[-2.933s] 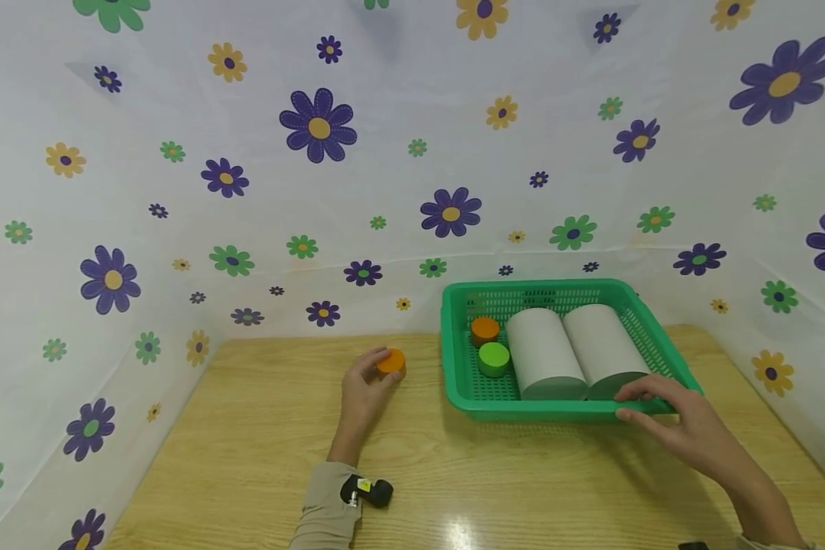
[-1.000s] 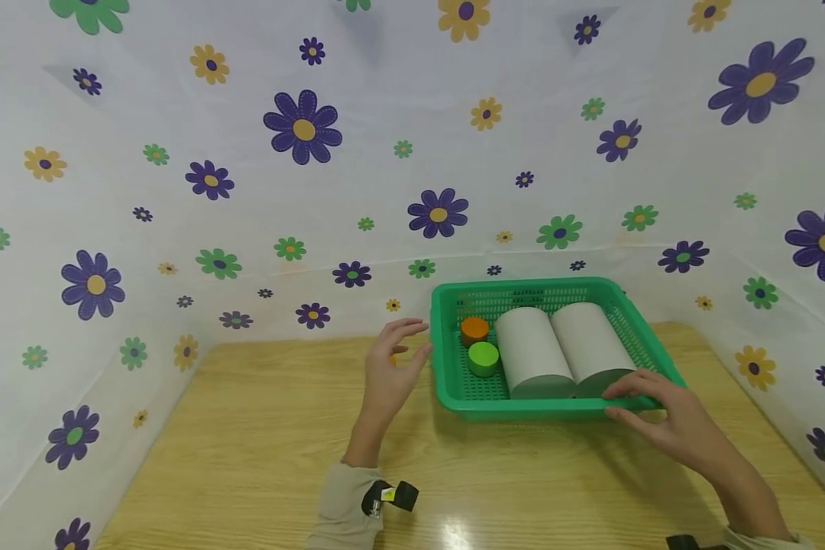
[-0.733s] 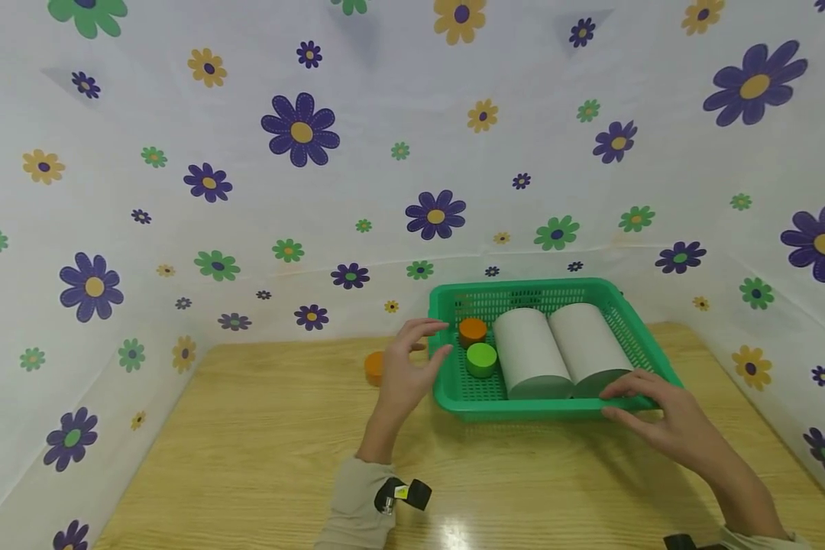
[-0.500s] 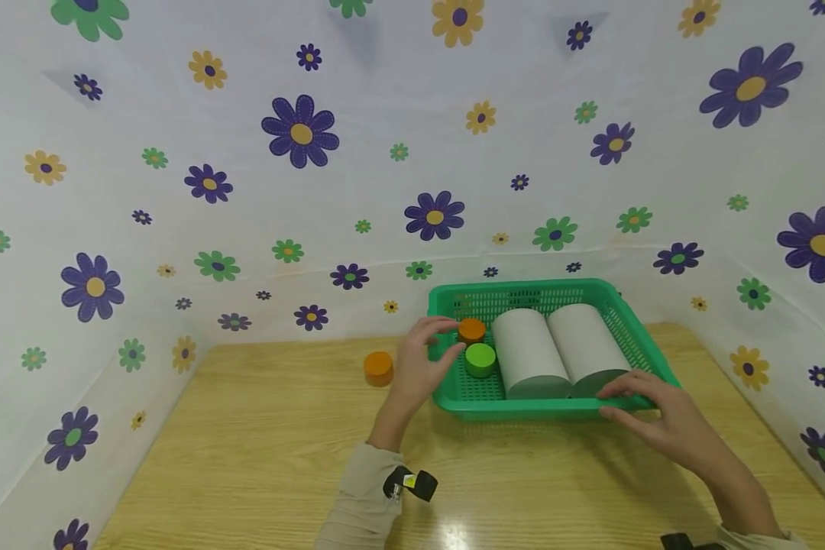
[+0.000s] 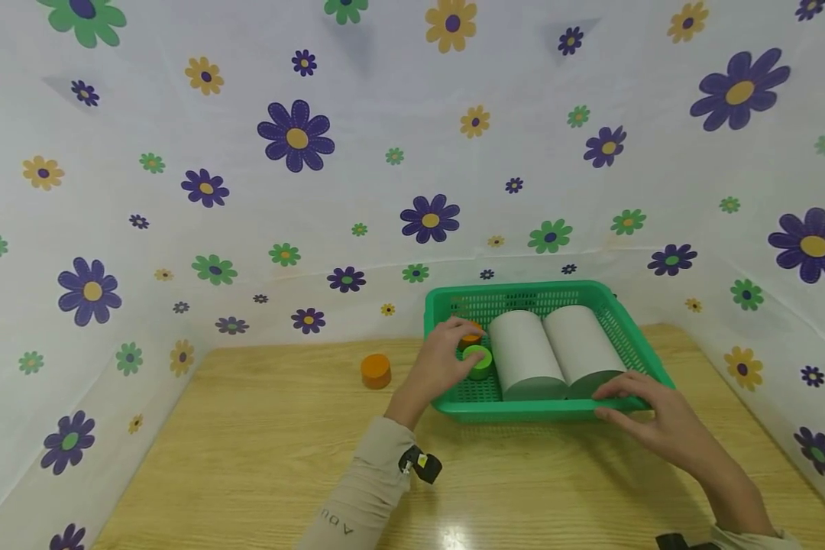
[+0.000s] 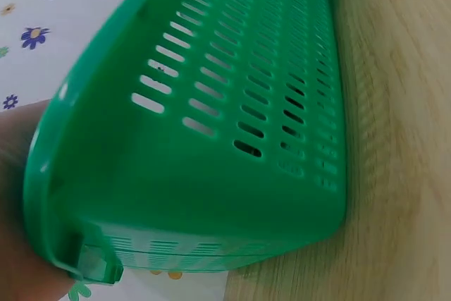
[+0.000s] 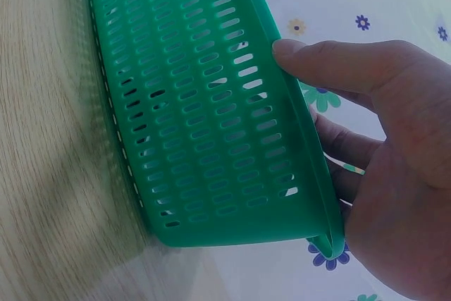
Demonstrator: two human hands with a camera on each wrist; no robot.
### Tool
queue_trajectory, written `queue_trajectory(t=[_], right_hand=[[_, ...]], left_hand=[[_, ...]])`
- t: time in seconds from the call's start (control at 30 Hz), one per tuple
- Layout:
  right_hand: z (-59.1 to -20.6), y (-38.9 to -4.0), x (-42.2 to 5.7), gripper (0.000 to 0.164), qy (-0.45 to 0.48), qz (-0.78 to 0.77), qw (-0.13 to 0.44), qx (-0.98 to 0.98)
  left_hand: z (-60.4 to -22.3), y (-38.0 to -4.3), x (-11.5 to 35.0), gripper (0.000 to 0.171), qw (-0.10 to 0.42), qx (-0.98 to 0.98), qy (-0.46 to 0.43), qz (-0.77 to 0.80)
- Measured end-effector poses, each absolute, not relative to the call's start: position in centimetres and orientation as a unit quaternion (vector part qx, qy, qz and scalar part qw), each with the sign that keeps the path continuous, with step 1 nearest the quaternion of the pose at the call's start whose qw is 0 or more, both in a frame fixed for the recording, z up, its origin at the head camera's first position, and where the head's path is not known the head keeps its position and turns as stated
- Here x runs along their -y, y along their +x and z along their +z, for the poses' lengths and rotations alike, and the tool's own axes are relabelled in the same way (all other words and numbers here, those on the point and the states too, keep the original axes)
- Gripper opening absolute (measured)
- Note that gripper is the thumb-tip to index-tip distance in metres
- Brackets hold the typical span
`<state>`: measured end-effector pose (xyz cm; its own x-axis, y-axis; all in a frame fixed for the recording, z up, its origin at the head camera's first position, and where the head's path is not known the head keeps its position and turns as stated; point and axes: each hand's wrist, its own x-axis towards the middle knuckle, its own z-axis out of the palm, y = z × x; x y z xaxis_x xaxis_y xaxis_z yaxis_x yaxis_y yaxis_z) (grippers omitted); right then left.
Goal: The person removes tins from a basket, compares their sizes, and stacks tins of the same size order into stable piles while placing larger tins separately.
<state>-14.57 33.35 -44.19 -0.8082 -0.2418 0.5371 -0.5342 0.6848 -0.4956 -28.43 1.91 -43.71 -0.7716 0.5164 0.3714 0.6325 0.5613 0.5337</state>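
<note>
Head: green basket on table, long axis crosswise; two white rolls inside, running near-to-far. Left hand over left end, loosely curved, unclenched, beside upward-facing green disc and orange disc; contact impossible to tell. Right hand grasping near rim.

Left wrist: slotted wall; fingertips hidden behind.

Right wrist: thumb outside rim, fingers behind.

Edges: back rim near flowered cloth; broad tabletop leftward, around loose orange disc.
</note>
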Motion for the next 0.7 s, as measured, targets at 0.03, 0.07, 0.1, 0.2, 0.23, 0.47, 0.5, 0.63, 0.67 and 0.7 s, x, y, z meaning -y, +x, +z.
queue_trajectory(t=[0.03, 0.07, 0.1, 0.2, 0.23, 0.47, 0.5, 0.63, 0.67, 0.7], right_hand=[[-44.2, -14.6, -33.4, 0.04, 0.217, 0.331, 0.22, 0.892], [-44.2, -14.6, -33.4, 0.04, 0.216, 0.33, 0.22, 0.892], [-44.2, -14.6, -33.4, 0.04, 0.216, 0.328, 0.221, 0.893], [-44.2, -14.6, -33.4, 0.038, 0.216, 0.326, 0.224, 0.893], [-44.2, -14.6, -33.4, 0.038, 0.216, 0.326, 0.225, 0.893], [-44.0, -14.5, -33.3, 0.033, 0.22, 0.327, 0.225, 0.891], [-44.0, -14.5, -33.3, 0.032, 0.221, 0.328, 0.225, 0.891], [-43.9, -14.5, -33.3, 0.031, 0.222, 0.33, 0.227, 0.889], [-43.9, -14.5, -33.3, 0.031, 0.222, 0.33, 0.227, 0.889], [-44.0, -14.5, -33.3, 0.031, 0.222, 0.331, 0.227, 0.889]], left_hand=[[-43.7, -28.5, -2.0, 0.03, 0.084, 0.883, -0.329, -0.324], [-43.7, -28.6, -2.1, 0.031, 0.081, 0.887, -0.33, -0.311], [-43.7, -28.7, -2.2, 0.031, 0.078, 0.892, -0.331, -0.297], [-43.6, -29.0, -2.6, 0.033, 0.069, 0.906, -0.333, -0.25], [-43.6, -29.1, -2.7, 0.033, 0.065, 0.911, -0.333, -0.235], [-43.7, -29.7, -3.6, 0.033, 0.03, 0.937, -0.318, -0.139], [-43.8, -29.7, -3.8, 0.033, 0.026, 0.94, -0.316, -0.126], [-43.8, -30.0, -4.3, 0.036, 0.014, 0.945, -0.314, -0.087], [-43.8, -30.1, -4.4, 0.037, 0.012, 0.946, -0.314, -0.077], [-43.8, -30.2, -4.5, 0.037, 0.01, 0.947, -0.314, -0.07]])
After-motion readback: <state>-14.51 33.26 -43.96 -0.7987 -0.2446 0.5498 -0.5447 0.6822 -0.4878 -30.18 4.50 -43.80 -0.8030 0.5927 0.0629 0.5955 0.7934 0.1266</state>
